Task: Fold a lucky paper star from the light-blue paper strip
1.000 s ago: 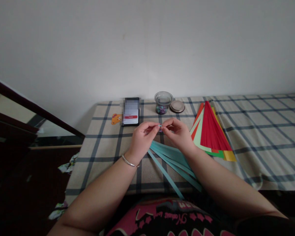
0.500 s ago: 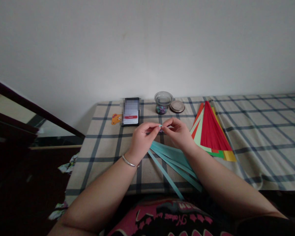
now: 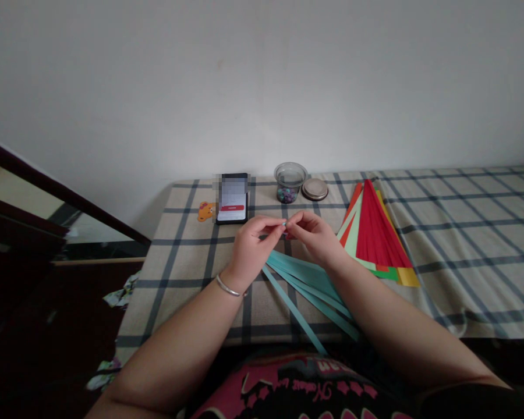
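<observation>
My left hand (image 3: 254, 247) and my right hand (image 3: 315, 237) meet fingertip to fingertip above the table. Pinched between them is a tiny piece of light-blue paper (image 3: 284, 223), mostly covered by the fingers. A purplish spot shows just under the fingertips, too small to make out. Below the hands, a fan of long light-blue paper strips (image 3: 308, 279) lies on the cloth, one strip apart from the bunch. Behind the hands stands a clear plastic jar (image 3: 289, 181) holding small blue and purple pieces, with its round lid (image 3: 315, 189) beside it.
Red paper strips (image 3: 378, 233) lie fanned at the right over green, orange and yellow ones. A phone (image 3: 232, 203) sits at the back left, beside an orange bear cutout (image 3: 206, 212). The checked tablecloth (image 3: 174, 244) ends at the left, and a wall rises behind.
The fingertips have drawn slightly closer over the light-blue paper, and less of it shows. My right hand has shifted a little; everything else stays put.
</observation>
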`<state>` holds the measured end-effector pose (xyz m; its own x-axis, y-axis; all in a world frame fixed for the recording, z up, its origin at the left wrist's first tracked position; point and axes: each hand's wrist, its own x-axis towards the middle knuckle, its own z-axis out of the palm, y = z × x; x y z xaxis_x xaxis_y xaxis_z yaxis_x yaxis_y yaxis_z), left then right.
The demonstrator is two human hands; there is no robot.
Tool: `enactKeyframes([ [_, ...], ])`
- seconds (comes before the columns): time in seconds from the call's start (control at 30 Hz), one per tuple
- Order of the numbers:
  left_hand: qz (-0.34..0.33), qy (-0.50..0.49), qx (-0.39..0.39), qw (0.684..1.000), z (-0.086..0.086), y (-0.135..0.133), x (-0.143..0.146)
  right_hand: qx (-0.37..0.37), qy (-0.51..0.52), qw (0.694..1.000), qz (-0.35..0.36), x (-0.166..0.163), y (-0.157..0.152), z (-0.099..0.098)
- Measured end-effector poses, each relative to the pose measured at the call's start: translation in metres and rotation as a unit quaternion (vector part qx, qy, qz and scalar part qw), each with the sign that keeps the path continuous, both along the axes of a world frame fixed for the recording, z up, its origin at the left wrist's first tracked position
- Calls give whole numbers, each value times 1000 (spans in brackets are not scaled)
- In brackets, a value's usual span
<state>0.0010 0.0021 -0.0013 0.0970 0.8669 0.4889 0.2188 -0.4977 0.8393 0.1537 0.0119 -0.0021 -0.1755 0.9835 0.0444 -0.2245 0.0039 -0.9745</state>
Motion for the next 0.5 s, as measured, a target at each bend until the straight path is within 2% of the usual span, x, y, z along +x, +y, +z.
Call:
enactKeyframes([
  [0.13,-6,-45,-54,998,-2,0,2,0,-8,1000,-1,1,-1,1],
  [0.37,-8,-56,-61,997,-2,-1,2,-24,16,999,18,2,-1,1],
  [0.5,2,-46,-60,997,0,-1,3,-14,1,1000,22,3,0,2],
])
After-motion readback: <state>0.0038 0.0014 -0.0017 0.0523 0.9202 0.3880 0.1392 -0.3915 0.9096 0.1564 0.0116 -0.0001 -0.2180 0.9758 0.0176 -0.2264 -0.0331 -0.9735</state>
